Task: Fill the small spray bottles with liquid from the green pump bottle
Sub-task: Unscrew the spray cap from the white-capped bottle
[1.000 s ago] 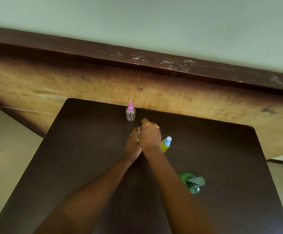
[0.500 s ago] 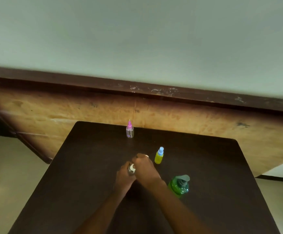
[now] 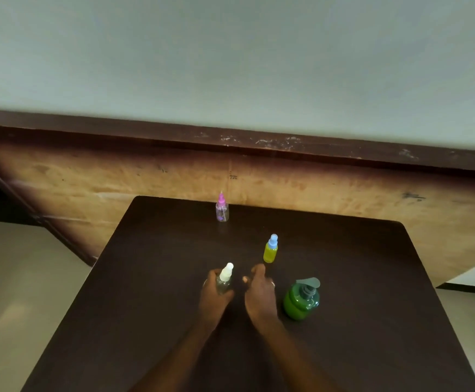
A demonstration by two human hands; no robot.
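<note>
My left hand grips a small clear spray bottle with a white top, upright on the dark table. My right hand hovers just right of it, apart from the bottle, fingers loosely curled with nothing seen in them. The green pump bottle stands right of my right hand. A small bottle with yellow-green liquid and a blue top stands behind my right hand. A clear bottle with a pink top stands near the table's far edge.
The table's far edge meets a wooden panel under a dark ledge and a pale wall. Pale floor shows on the left and far right.
Both hands drew the white-topped bottle back toward me. My right hand, which covered the bottle's top, has come off it to the right, so the white top shows. The view tilted up.
</note>
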